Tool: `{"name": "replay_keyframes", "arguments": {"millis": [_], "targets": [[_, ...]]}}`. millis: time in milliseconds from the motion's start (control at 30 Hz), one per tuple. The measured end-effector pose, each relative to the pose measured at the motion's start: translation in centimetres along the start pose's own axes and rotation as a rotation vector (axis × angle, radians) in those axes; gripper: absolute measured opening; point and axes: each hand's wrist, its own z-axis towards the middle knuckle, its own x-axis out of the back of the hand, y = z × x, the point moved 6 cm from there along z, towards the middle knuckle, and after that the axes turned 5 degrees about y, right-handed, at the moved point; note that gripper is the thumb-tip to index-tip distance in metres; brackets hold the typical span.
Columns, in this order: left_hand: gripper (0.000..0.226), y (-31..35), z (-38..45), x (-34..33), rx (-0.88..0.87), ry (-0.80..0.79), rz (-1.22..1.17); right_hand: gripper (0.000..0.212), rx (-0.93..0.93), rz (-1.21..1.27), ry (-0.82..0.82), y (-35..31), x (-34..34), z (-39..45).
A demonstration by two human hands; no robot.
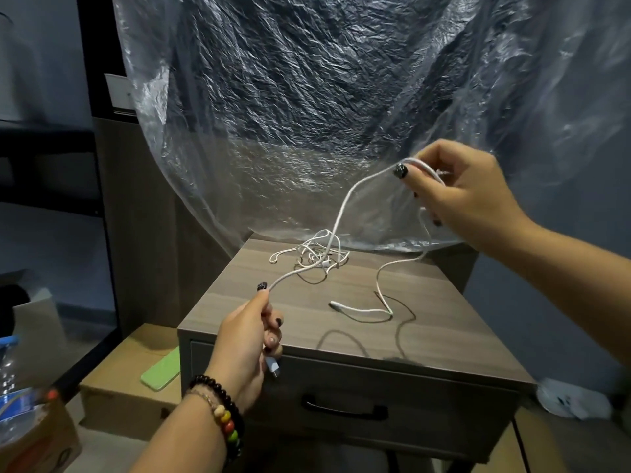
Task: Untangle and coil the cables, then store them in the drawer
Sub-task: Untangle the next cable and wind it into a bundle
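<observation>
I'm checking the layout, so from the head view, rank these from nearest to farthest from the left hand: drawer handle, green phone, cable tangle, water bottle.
From the left hand:
1. Green phone, lower left, on the cardboard box.
2. Drawer handle, lower right; close to the phone's rank.
3. Cable tangle, cabinet top, behind.
4. Water bottle, far left edge.

A single wide-angle view from a camera worn on the person's head, looking forward and down. It sits close above both hands: the left grip (251, 336) low and near the lens, the right grip (454, 189) higher and farther out. The bench (341, 336) lies between and beyond them, with crinkled plastic sheeting (307, 97) filling the upper frame behind.
</observation>
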Motion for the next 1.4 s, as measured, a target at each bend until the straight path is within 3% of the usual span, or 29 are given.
{"name": "replay_keyframes", "arguments": {"millis": [100, 267, 467, 567, 667, 767, 867, 933, 1000, 1167, 1267, 1400], "targets": [[0.030, -0.9, -0.4, -1.1, 0.032, -0.033, -0.009, 0.028, -0.066, -0.088, -0.008, -0.5, 1.8, -3.1], [0.026, -2.2, -2.1, -3.7, 0.061, -0.220, -0.013, 0.044, -0.222, -0.299, -0.129, -1.4, 4.9, -7.8], [0.028, -2.9, -5.4, -5.8, 0.027, -0.447, -0.010, 0.033, -0.264, -0.580, -0.162, -0.3, 7.4, -13.4], [0.028, -3.2, -6.4, -6.3, 0.050, -0.517, -0.052, 0.043, -0.335, -0.779, -0.268, 0.6, 8.5, -14.8], [0.029, -3.3, -7.4, -6.8, 0.092, -0.592, -0.098, 0.052, -0.028, -1.096, -0.162, -1.0, 10.2, -14.4], [0.035, -3.2, -8.6, -7.1, 0.116, -0.656, -0.104, 0.042, 0.217, -1.025, 0.111, -3.4, 10.9, -14.6], [0.036, -2.7, -9.9, -7.2, 0.105, -0.686, -0.095, 0.076, 0.205, -0.949, 0.194, -3.8, 9.3, -15.1], [0.035, -2.4, -10.5, -7.0, 0.095, -0.691, -0.093, 0.088, 0.192, -0.940, 0.131, -3.9, 7.2, -15.8], [0.034, -2.2, -11.1, -6.6, 0.091, -0.691, -0.085, 0.087, 0.201, -0.878, 0.074, -4.2, 5.3, -16.4], [0.036, -1.5, -12.2, -5.4, 0.081, -0.667, -0.040, 0.037, 0.304, -0.501, 0.058, -5.3, 2.4, -17.7], [0.038, -1.2, -12.9, -4.9, 0.094, -0.665, -0.094, 0.023, 0.086, -0.160, -0.161, -4.8, 1.0, -18.3], [0.042, -0.7, -13.2, -4.3, 0.113, -0.616, -0.290, 0.007, -0.131, 0.043, -0.429, -3.8, -1.5, -20.3]]}}
